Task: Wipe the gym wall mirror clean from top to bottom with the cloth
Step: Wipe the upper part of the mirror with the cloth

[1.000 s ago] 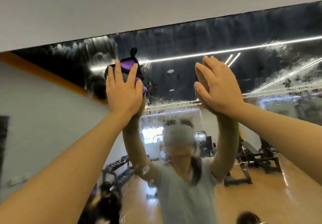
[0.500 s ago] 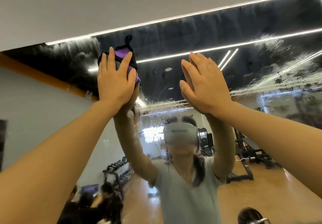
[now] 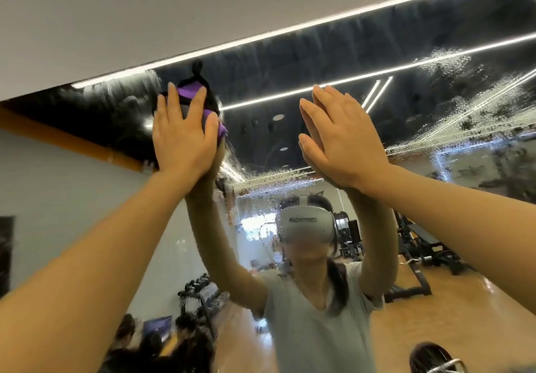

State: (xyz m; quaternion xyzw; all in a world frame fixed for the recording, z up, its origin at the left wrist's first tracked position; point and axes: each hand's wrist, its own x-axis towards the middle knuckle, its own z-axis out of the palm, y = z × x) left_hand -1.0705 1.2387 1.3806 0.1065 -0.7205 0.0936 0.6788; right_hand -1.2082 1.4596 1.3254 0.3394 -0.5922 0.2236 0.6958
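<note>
The wall mirror (image 3: 319, 62) fills most of the view, its top edge running diagonally under a grey wall band. My left hand (image 3: 182, 137) is raised near that top edge and presses a purple and black cloth (image 3: 190, 91) flat against the glass, fingers spread over it. A black loop of the cloth sticks up above my fingertips. My right hand (image 3: 339, 140) rests flat on the glass to the right, fingers together, holding nothing. Water droplets and streaks cover the mirror at the right and below my hands.
The grey wall band (image 3: 145, 10) lies above the mirror. The mirror reflects a person in a grey shirt with a headset, a dumbbell rack, gym benches and a wooden floor.
Both hands have moved up the glass toward the mirror's top edge, the left one carrying the cloth with it. The view has tilted, showing more of the mirror's lower part.
</note>
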